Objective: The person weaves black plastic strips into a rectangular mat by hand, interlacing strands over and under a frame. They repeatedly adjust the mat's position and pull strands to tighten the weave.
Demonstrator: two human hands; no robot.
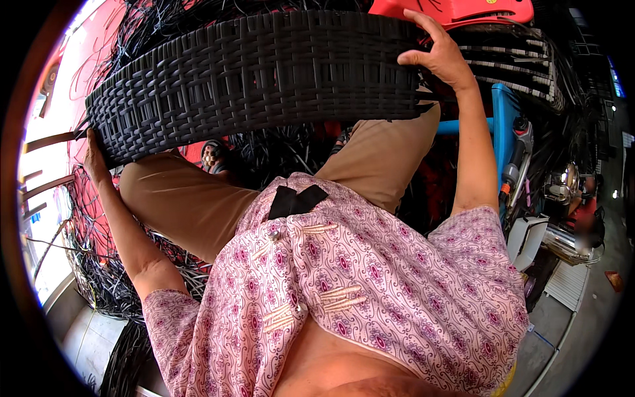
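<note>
A long, curved black woven panel [258, 76] of flat plastic strands lies across above my knees, spanning most of the view. My left hand [94, 159] holds its lower left end, the fingers partly hidden behind the edge. Beside the right end, my right hand [444, 58] is open, thumb and finger spread apart. The thumb is close to the weave; whether it touches I cannot tell. Loose strand ends stick out at the panel's lower right corner.
Heaps of loose black strands [278, 155] cover the floor around my feet. A red plastic seat [463, 12] is at the top right, above a striped woven piece [509, 63]. On the right are a blue plastic stool [504, 132], a power tool [519, 149] and a shiny metal pot [562, 182].
</note>
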